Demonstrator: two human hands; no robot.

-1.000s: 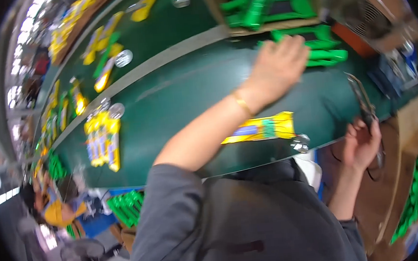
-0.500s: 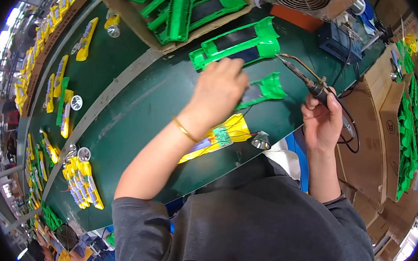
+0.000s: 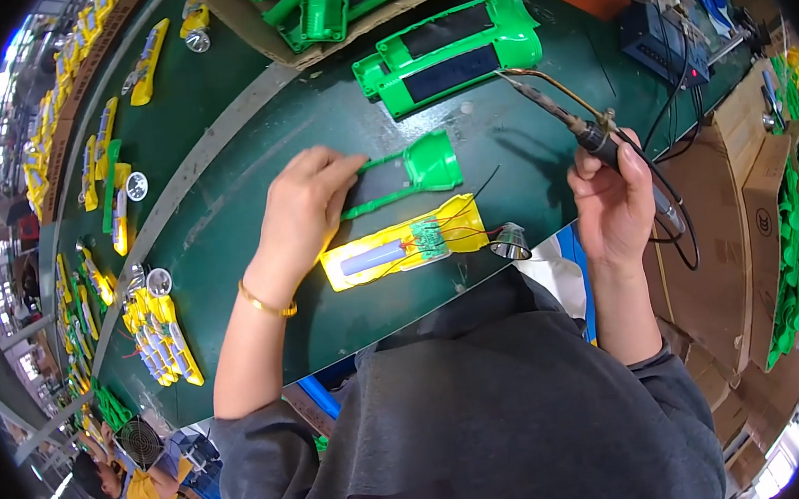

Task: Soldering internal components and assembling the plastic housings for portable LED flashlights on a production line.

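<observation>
My left hand is closed on the left end of a green plastic housing half with a dark panel, just above the green tabletop. My right hand grips a soldering iron fitted with a thin curved metal tube, its tip pointing up and left. Nearest to me lies a yellow housing half with a purple battery cell, a green circuit board and loose wires. A shiny reflector cup sits at its right end. Beyond, two joined green housings with dark panels rest on the table.
A cardboard box of green housings stands at the far side. A blue soldering station is at the far right, beside cartons. Several yellow assemblies lie on the left. Another person sits at lower left.
My left hand has moved left and toward me, drawing the green housing half leftward above the yellow one. My right hand keeps the soldering iron in nearly the same place. The view has shifted slightly.
</observation>
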